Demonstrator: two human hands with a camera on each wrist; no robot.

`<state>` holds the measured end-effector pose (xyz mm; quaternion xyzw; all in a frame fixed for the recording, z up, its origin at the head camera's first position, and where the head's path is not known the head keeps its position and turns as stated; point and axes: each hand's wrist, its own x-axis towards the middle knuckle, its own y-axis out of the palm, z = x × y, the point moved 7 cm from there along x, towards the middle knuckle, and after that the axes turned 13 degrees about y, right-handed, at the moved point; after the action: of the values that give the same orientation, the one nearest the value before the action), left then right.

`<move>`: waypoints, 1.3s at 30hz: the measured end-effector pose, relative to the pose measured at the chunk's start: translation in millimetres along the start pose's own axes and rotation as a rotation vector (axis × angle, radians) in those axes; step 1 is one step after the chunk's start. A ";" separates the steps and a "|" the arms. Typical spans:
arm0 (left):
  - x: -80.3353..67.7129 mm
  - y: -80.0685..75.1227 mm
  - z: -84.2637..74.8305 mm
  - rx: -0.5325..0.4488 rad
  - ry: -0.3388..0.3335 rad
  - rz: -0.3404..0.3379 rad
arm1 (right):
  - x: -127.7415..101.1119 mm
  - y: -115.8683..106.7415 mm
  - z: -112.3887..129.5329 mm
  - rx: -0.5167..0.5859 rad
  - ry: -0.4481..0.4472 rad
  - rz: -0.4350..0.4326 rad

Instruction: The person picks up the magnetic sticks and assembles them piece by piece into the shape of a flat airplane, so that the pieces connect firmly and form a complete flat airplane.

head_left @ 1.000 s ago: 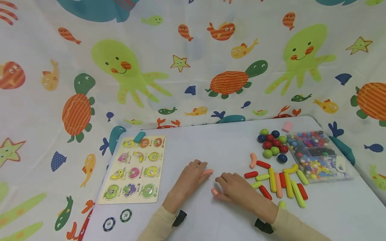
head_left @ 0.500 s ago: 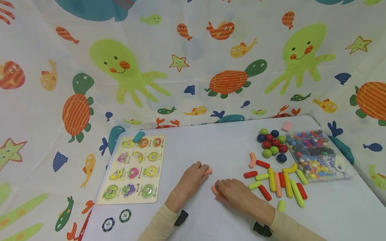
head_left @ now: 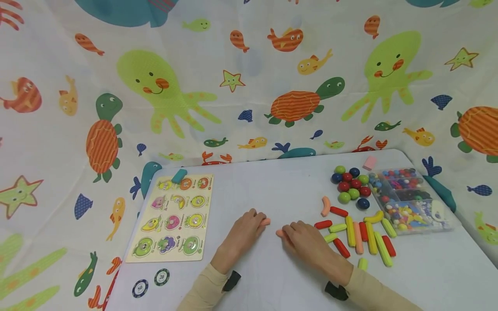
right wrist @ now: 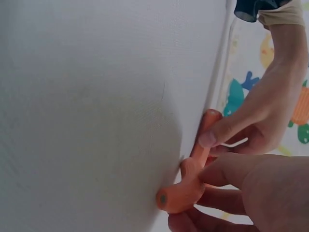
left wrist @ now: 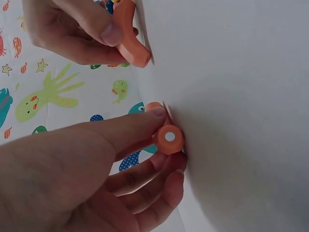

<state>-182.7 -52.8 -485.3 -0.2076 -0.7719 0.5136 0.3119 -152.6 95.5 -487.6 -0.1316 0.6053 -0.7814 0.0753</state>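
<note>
Pinching an orange piece [left wrist: 169,146] between the thumb and fingers of the left hand [head_left: 242,232], with no more gap than its own thickness and with a white dot on its near end. Gripping a curved orange piece [right wrist: 180,197] likewise in the right hand [head_left: 307,245], snug between thumb and fingers, with one end poking out toward the left hand. Holding both pieces low at the middle of the white table [head_left: 268,185], near each other but apart in the head view; cannot tell for sure whether touching the surface. Strewn just beyond the right hand, on its right: red pieces [head_left: 342,249], yellow pieces [head_left: 372,238] and green pieces [head_left: 383,249], plus another curved one in orange [head_left: 326,206]. Farther back there, clustered red, green and blue balls [head_left: 355,184], next to a divided bead box [head_left: 422,232] and a pink block [head_left: 370,163]. Well to the left of the left hand, a fruit board [head_left: 170,234] with a teal block [head_left: 179,176] at its far edge, and, nearer, two chips [head_left: 161,277] side by side. Behind everything, a curtain [head_left: 212,56] printed with sea animals.
</note>
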 end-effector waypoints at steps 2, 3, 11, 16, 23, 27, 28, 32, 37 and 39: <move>-1.1 0.4 0.8 -0.003 -0.006 0.001 | 1.1 0.0 -0.8 -0.017 0.005 -0.019; -1.5 0.5 1.2 -0.006 -0.010 0.002 | 1.5 0.4 -1.3 -0.018 0.006 -0.023; -1.1 0.8 3.9 -0.055 -0.037 -0.006 | 6.3 2.2 -5.5 -0.084 0.005 -0.064; -0.8 0.9 4.0 -0.050 -0.027 -0.016 | 13.0 0.4 -5.1 -0.074 0.006 -0.121; -0.2 3.0 3.2 -0.049 -0.020 -0.007 | 22.5 7.2 -2.9 0.000 0.013 -0.106; 0.0 3.3 1.4 -0.051 -0.021 0.000 | 24.5 9.0 -0.1 0.014 -0.004 -0.125; -0.1 3.1 1.1 -0.050 -0.022 0.001 | 24.5 9.3 0.3 0.013 -0.007 -0.128; -0.5 2.9 0.5 -0.050 -0.026 0.004 | 24.7 10.2 2.1 0.008 -0.018 -0.139; -0.4 2.9 0.9 -0.065 -0.026 0.000 | 26.4 11.5 4.3 0.014 -0.017 -0.129; -0.4 3.0 1.1 -0.072 -0.028 0.001 | 26.8 11.7 5.2 0.019 -0.019 -0.125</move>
<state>-183.2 -52.6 -488.6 -0.2116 -0.7941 0.4886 0.2931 -177.1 80.2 -494.7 -0.1755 0.5878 -0.7890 0.0334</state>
